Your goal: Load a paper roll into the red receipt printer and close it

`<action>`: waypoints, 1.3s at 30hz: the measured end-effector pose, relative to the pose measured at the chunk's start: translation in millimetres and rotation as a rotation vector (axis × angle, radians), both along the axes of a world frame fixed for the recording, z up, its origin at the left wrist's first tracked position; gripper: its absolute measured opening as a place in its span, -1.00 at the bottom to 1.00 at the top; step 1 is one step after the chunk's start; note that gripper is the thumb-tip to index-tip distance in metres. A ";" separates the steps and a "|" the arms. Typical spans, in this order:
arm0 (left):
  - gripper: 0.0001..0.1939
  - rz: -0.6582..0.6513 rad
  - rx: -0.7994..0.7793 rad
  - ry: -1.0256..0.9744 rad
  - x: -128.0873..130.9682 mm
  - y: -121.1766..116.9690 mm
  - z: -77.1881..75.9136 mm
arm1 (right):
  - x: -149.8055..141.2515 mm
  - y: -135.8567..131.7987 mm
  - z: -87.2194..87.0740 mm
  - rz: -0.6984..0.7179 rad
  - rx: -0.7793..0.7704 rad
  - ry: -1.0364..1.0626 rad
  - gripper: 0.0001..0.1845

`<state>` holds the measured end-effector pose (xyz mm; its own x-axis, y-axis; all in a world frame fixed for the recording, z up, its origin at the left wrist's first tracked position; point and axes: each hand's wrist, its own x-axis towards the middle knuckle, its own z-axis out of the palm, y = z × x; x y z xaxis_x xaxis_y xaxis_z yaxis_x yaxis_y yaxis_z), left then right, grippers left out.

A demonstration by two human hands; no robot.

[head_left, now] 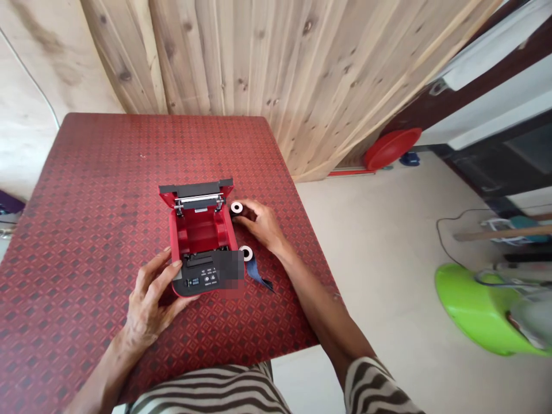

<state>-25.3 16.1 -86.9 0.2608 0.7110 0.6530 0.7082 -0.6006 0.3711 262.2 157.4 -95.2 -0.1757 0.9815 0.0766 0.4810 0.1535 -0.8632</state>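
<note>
A small red printer (200,238) stands on the red patterned table (95,190) with its lid tipped open and its paper bay empty. My left hand (150,299) holds the printer's near left corner, fingers curved against its black front panel. My right hand (259,221) lies just right of the printer, fingers closed round a roll with a white end (236,207). A second white-ended roll (245,253) lies on the table beside the printer, with a dark blue strip (257,275) trailing from it.
A wooden plank wall (267,63) rises behind the table. To the right, on the pale floor, are a red dish (391,146), a green fan base (478,307) and a loose cable (448,221). The table's right edge runs close to my right forearm.
</note>
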 end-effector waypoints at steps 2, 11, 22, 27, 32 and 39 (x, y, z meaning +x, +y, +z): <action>-0.14 -0.002 -0.011 -0.003 -0.2 -0.6 -0.2 | 2.7 -4.1 8.7 -0.019 0.000 0.008 -0.72; -0.21 -0.006 -0.067 -0.029 3.0 -3.1 4.2 | 0.9 -65.4 141.3 0.362 0.174 -0.195 -0.67; -0.15 -0.017 -0.113 -0.031 0.4 -7.7 -4.6 | -90.9 -44.2 126.0 0.537 0.165 -0.972 -0.69; -0.14 -0.041 -0.134 -0.036 -0.7 -8.7 -4.7 | -98.3 -44.7 135.8 0.568 0.094 -1.041 -0.65; -0.14 -0.046 -0.154 -0.044 -0.6 -9.0 -2.9 | -105.4 -37.8 124.3 0.592 0.070 -1.056 -0.65; -0.16 -0.047 -0.145 -0.045 -0.4 -8.7 -1.0 | -100.1 -34.0 119.5 0.590 0.053 -1.000 -0.65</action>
<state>-25.7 7.5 -87.9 0.2693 0.7864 0.5559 0.6613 -0.5706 0.4869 162.1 123.3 24.3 -0.6099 0.7267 -0.3161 0.7861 0.6054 -0.1249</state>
